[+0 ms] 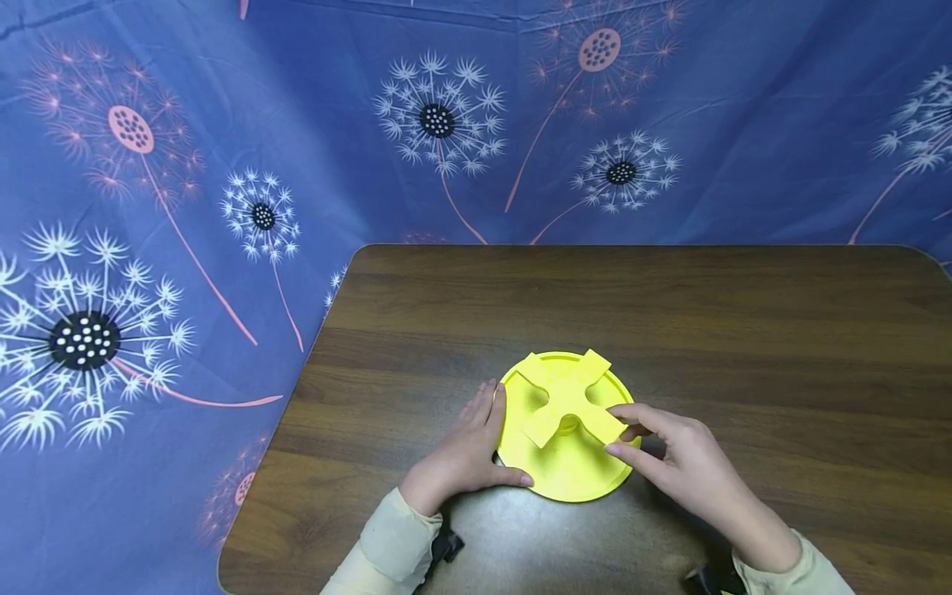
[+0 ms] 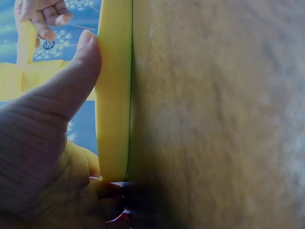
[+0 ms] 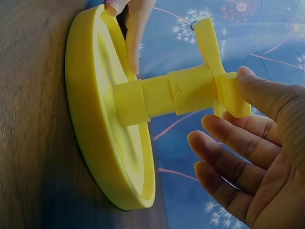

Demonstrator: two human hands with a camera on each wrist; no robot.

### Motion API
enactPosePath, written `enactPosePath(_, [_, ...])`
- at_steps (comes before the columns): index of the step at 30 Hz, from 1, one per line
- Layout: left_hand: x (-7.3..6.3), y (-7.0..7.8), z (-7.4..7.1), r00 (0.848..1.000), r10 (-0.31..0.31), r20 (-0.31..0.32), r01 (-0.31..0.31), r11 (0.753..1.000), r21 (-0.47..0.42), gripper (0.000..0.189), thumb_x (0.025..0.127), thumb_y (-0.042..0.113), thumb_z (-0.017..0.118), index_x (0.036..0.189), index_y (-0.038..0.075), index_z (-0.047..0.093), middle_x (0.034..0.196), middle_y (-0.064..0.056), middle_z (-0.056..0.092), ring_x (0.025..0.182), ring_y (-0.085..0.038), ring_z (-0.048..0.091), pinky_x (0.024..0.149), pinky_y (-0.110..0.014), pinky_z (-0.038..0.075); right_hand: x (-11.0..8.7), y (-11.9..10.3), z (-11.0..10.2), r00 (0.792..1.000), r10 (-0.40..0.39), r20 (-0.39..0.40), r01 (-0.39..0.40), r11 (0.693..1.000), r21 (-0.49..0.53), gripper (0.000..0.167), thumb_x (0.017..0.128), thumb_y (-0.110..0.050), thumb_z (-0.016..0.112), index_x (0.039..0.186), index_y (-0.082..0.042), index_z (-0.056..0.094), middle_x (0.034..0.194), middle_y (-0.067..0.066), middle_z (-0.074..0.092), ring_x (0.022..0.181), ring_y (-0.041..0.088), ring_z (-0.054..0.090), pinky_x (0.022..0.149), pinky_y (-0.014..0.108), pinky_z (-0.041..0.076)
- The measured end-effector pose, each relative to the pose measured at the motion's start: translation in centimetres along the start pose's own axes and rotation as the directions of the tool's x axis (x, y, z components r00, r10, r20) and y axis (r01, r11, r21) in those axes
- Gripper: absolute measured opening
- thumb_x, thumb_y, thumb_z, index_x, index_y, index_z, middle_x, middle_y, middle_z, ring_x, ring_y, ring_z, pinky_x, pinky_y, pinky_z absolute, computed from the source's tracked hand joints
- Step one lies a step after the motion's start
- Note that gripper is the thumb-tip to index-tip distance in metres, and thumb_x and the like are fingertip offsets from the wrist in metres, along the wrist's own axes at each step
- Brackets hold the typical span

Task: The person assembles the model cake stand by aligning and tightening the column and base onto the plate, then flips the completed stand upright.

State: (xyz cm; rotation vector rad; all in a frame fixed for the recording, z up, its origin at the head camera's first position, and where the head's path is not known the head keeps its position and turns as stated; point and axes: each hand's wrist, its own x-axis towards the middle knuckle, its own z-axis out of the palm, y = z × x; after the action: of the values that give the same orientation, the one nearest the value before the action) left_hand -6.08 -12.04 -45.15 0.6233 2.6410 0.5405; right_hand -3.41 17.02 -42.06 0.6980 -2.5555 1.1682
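Observation:
A yellow round base (image 1: 573, 479) with a raised rim lies on the wooden table. In the right wrist view, a short yellow post (image 3: 157, 95) of stepped sections rises from its middle, with "34" moulded on one section. A four-armed yellow cross (image 1: 568, 398) tops the post. My left hand (image 1: 464, 454) holds the base by its rim, fingers along the left side and thumb at the front. With thumb and index finger, my right hand (image 1: 687, 463) pinches the cross's near right arm; its other fingers curl loosely below.
The dark wooden table (image 1: 416, 314) has rounded far corners. A blue cloth (image 1: 312, 83) with white and pink dandelion prints hangs behind and to the left of it. Black straps (image 1: 446, 545) show at the wrists.

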Motion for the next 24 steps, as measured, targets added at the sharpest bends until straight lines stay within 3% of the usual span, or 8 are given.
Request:
enactPosePath(8, [0.0,0.0,0.1,1.000,0.008,-0.005,-0.008,1.000,0.011,0.127,0.073,0.065,0.074,0.155,0.000,0.001,0.162,-0.020,-0.001,0.148,-0.031,0.000,0.118,-0.044,0.015,0.0,-0.4,0.6,1.000,0.009,0.025,-0.008,0.998,-0.055,0.042,0.069,-0.018,0.088,0.106,-0.021,0.070,0.086,-0.017,0.065,0.072,0.006,0.060,0.054,0.019,0.043])
enactPosePath(16, [0.1,-0.1,0.1,1.000,0.010,0.000,-0.010,1.000,0.016,0.128,0.073,0.066,0.073,0.155,0.001,0.000,0.162,-0.020,-0.002,0.148,-0.030,-0.001,0.118,-0.044,0.015,0.2,-1.1,1.2,0.999,-0.050,0.015,0.051,0.993,-0.104,0.039,0.068,-0.025,0.088,0.100,-0.024,0.067,0.080,-0.015,0.058,0.060,0.001,0.044,0.052,0.014,0.036])
enactPosePath(24, [0.1,-0.1,0.1,1.000,-0.001,0.005,0.001,1.000,0.006,0.127,0.073,0.066,0.073,0.155,0.001,0.000,0.162,-0.019,-0.001,0.149,-0.029,-0.001,0.118,-0.044,0.015,0.3,-1.4,1.9,0.997,-0.072,0.003,0.072,0.987,-0.147,0.037,0.067,-0.031,0.087,0.094,-0.023,0.062,0.078,-0.013,0.057,0.061,-0.001,0.043,0.052,0.017,0.036])
